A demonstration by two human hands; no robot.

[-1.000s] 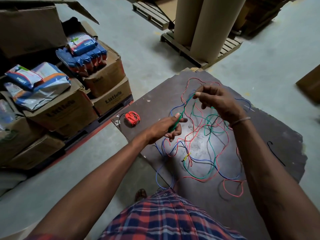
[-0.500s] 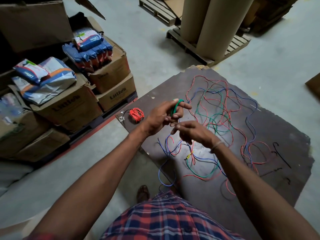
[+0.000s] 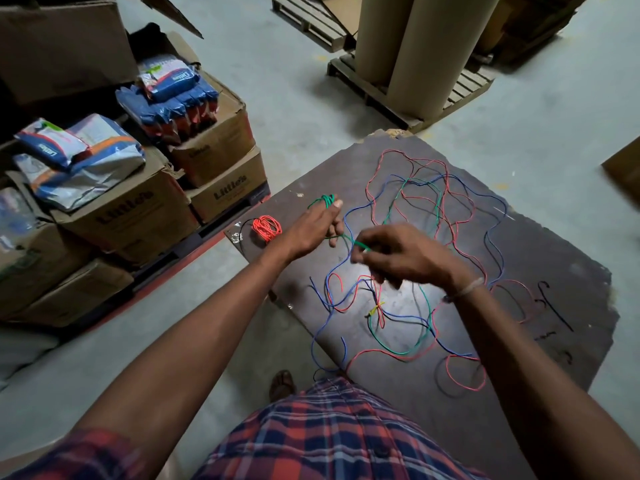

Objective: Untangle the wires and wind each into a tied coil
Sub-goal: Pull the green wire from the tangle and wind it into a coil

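A: Warehouse floor [image 3: 277, 98], grey concrete. Dark table [image 3: 519, 393] is seen at centre, with a loose tangle of wires [image 3: 433, 237] in red, blue and green spread over it.

B: Containers?

A: Cardboard boxes [image 3: 138, 216] are stacked at left on a pallet, "Little's" printed on them. Blue-and-white packets [image 3: 173, 77] are piled in the open top box; more packets [image 3: 83, 157] lie on the box in front. Contents of the closed boxes can't be told. Brown paper rolls [image 3: 415, 46] are stood upright on a wooden pallet [image 3: 408, 95] at the back.

B: Finished coils?

A: One red coil [image 3: 266, 227] is laid at the table's left corner, apart from the tangle.

B: Hands?

A: Green wire [image 3: 325, 199] is wound in loops round the fingers of the left hand [image 3: 308, 230], held above the table. Right hand [image 3: 405, 254] is blurred; its grip is narrow, pinched on the green strand that runs across from the left hand.

B: Anything else?

A: Checked shirt [image 3: 329, 434] at the bottom edge, and a sandalled foot [image 3: 282, 384] on the floor beside the table.
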